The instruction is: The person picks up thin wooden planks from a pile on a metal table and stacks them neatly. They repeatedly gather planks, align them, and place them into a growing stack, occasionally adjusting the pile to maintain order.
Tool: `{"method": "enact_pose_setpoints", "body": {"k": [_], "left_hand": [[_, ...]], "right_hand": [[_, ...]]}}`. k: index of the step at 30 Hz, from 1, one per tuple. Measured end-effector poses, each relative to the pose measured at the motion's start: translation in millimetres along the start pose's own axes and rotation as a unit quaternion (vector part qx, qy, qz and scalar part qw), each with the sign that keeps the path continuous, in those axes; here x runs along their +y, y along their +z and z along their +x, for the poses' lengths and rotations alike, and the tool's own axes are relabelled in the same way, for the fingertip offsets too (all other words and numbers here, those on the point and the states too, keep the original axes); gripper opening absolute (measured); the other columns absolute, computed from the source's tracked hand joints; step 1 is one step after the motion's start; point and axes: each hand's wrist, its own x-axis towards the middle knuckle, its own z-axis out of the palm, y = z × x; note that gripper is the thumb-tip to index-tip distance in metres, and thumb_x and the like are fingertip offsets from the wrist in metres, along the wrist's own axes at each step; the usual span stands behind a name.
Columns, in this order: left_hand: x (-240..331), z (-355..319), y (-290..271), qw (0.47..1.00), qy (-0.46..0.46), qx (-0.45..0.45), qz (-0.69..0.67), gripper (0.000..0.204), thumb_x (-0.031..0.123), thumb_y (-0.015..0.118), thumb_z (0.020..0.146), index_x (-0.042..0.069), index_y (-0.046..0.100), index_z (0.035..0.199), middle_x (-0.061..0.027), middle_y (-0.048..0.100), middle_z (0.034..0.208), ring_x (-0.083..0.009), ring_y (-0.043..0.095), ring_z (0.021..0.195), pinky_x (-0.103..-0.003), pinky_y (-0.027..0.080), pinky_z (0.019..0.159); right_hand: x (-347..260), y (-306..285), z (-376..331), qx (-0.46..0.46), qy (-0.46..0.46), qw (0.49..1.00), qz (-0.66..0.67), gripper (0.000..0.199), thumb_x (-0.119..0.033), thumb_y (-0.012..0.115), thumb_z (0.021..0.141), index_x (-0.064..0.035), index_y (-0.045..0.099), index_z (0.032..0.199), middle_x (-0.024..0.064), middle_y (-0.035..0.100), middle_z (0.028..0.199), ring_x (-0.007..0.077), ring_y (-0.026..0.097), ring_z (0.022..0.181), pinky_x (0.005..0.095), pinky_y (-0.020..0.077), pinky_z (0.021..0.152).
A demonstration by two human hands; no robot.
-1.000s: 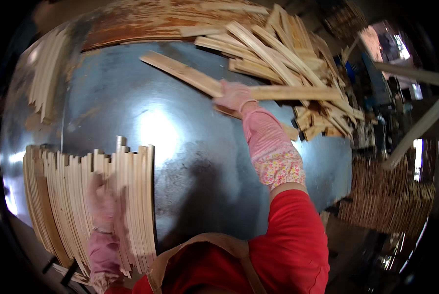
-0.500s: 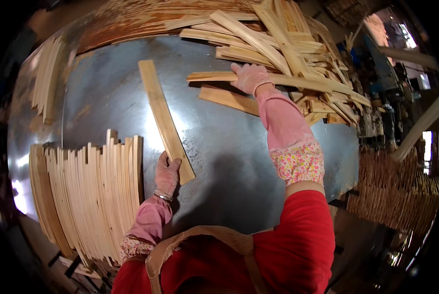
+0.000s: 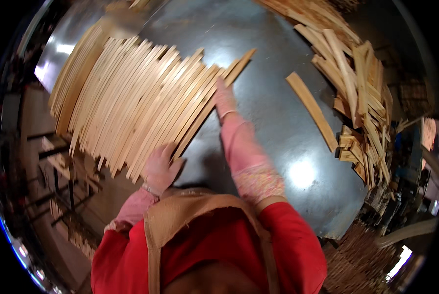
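Observation:
A broad row of thin wooden slats (image 3: 126, 98) lies side by side on the metal table. Along its right edge runs the outermost wooden slat (image 3: 200, 120), its far end sticking out past the neighbouring ones. My left hand (image 3: 161, 169), in a pink glove, grips this slat's near end, the thumb on the right side and the fingers over the row. Farther up, my right hand (image 3: 224, 98), gloved too, holds the same slat near its far end. Its fingertips are partly hidden against the wood.
A single wooden strip (image 3: 311, 110) lies apart on the metal table (image 3: 268, 147). Beyond it, a jumbled pile of wooden strips (image 3: 359, 88) covers the right side. Another stack of slats (image 3: 77, 78) adjoins the row's left. Wooden pieces (image 3: 57, 159) sit below the table's left edge.
The view has turned left. My left hand has brought its slat against the row's right edge. My right hand has left the pile and the strip there, and now grips the slat at the row.

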Motion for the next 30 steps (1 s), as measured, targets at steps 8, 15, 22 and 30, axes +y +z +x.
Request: {"method": "enact_pose_setpoints", "body": {"k": [8, 15, 22, 30], "left_hand": [[-31.5, 4.3, 1.9, 0.99, -0.127, -0.058, 0.03, 0.052, 0.035, 0.069, 0.098, 0.017, 0.059, 0.146, -0.014, 0.074, 0.117, -0.0352, 0.071, 0.107, -0.048, 0.058, 0.091], [-194.9, 30.1, -131.3, 0.962, -0.215, 0.054, 0.159, 0.055, 0.042, 0.065, 0.102, 0.017, 0.059, 0.151, -0.0176, 0.073, 0.115, -0.0351, 0.07, 0.105, -0.049, 0.056, 0.089], [-411.3, 25.2, -220.8, 0.92, -0.242, 0.123, 0.282, 0.046, 0.045, 0.054, 0.107, 0.026, 0.06, 0.148, -0.0118, 0.073, 0.13, -0.0375, 0.068, 0.119, -0.05, 0.054, 0.099], [-430.1, 24.5, -271.7, 0.857, -0.383, 0.203, 0.279, 0.044, 0.052, 0.054, 0.103, 0.018, 0.074, 0.123, -0.0215, 0.076, 0.117, -0.0416, 0.07, 0.118, -0.051, 0.055, 0.101]], "right_hand": [[-12.6, -28.3, -37.1, -0.134, 0.06, 0.973, 0.178, 0.076, -0.073, 0.057, 0.101, -0.0046, 0.059, 0.135, 0.0061, 0.064, 0.097, 0.0193, 0.064, 0.083, 0.035, 0.0532, 0.069], [81.7, 39.3, -92.1, -0.101, -0.018, 0.957, -0.272, 0.086, -0.051, 0.065, 0.101, 0.0021, 0.031, 0.16, 0.018, 0.07, 0.118, 0.0254, 0.069, 0.099, 0.0372, 0.0561, 0.081], [43.9, 36.2, -139.1, -0.192, 0.132, 0.973, 0.003, 0.077, -0.039, 0.064, 0.107, -0.0201, 0.024, 0.17, 0.0065, 0.067, 0.101, 0.0119, 0.06, 0.075, 0.0318, 0.0499, 0.061], [29.5, -84.9, -107.5, -0.05, -0.138, 0.876, -0.46, 0.064, -0.03, 0.076, 0.092, -0.0057, 0.057, 0.148, 0.0178, 0.075, 0.12, 0.0386, 0.071, 0.109, 0.0457, 0.0554, 0.095]]}}
